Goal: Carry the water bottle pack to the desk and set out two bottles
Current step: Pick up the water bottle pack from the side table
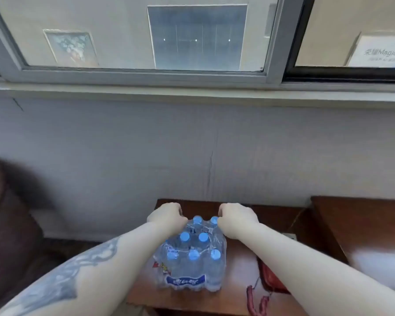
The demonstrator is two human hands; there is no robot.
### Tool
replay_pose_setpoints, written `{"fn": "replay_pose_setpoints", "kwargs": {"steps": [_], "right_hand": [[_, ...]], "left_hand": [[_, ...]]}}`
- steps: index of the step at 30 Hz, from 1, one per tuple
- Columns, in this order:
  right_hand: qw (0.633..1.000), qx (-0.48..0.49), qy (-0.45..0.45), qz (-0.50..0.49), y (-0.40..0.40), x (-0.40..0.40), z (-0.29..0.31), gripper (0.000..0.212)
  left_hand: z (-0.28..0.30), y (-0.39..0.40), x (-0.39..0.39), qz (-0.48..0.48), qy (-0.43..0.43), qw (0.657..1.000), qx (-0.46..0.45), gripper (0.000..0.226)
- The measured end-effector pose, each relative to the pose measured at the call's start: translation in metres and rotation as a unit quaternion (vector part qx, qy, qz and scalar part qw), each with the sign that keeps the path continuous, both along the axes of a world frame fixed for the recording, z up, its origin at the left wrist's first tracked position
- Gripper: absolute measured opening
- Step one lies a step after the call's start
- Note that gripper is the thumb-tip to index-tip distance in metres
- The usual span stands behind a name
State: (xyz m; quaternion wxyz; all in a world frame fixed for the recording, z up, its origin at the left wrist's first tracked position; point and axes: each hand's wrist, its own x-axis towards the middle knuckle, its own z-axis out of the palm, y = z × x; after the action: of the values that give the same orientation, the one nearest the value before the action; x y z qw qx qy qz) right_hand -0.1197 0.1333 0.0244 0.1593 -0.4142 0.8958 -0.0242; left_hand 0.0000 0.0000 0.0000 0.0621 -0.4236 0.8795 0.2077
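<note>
Both fists are closing on the far top edge of the water bottle pack [191, 256]: the left hand [167, 216] and right hand [236, 218] are apparently pinching its plastic wrap, though blur is hiding the fingers. It is sitting on the brown tabletop [240, 265], blue caps up, beside a red object [270, 279].

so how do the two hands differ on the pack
The left hand grips the far left edge of the water bottle pack; the right hand grips its far right edge. The left forearm bears a tattoo; the right is bare. Both hands are closed into fists on the plastic wrap.
</note>
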Motion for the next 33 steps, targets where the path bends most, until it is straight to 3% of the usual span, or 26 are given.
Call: {"fn": "replay_pose_setpoints", "kwargs": {"steps": [8,10,12,14,17,21,25,28,33], "right_hand": [[0.978,-0.024,-0.139,-0.156,-0.025,0.002,-0.082,0.036],[0.953,-0.061,-0.188,-0.229,-0.033,0.001,-0.104,0.045],[0.906,-0.097,-0.251,-0.327,-0.042,0.005,-0.123,0.061],[0.883,-0.101,-0.249,-0.384,-0.048,0.008,-0.141,0.073],[0.893,-0.092,-0.184,-0.4,-0.051,0.006,-0.161,0.074],[0.84,-0.125,-0.291,-0.441,-0.049,0.004,-0.182,0.077],[0.783,-0.173,-0.36,-0.477,-0.046,0.007,-0.195,0.081],[0.756,-0.188,-0.364,-0.511,-0.045,0.002,-0.199,0.08],[0.756,-0.193,-0.354,-0.516,-0.045,-0.007,-0.206,0.06]], "left_hand": [[-0.07,-0.036,0.008,-0.014,-0.02,0.999,0.022,0.039],[-0.088,-0.047,0.011,-0.008,-0.009,1.0,0.013,0.041],[-0.107,-0.054,0.016,0.009,-0.002,1.0,0.006,0.047],[-0.126,-0.061,0.022,0.048,0.01,0.999,0.008,0.052],[-0.148,-0.067,0.029,0.109,0.07,0.99,0.061,0.055],[-0.166,-0.071,0.034,0.166,0.155,0.963,0.142,0.064],[-0.175,-0.071,0.027,0.305,0.097,0.91,0.264,0.1],[-0.18,-0.069,0.028,0.337,0.097,0.88,0.32,0.108],[-0.176,-0.078,0.038,0.306,0.091,0.89,0.325,0.101]]}}
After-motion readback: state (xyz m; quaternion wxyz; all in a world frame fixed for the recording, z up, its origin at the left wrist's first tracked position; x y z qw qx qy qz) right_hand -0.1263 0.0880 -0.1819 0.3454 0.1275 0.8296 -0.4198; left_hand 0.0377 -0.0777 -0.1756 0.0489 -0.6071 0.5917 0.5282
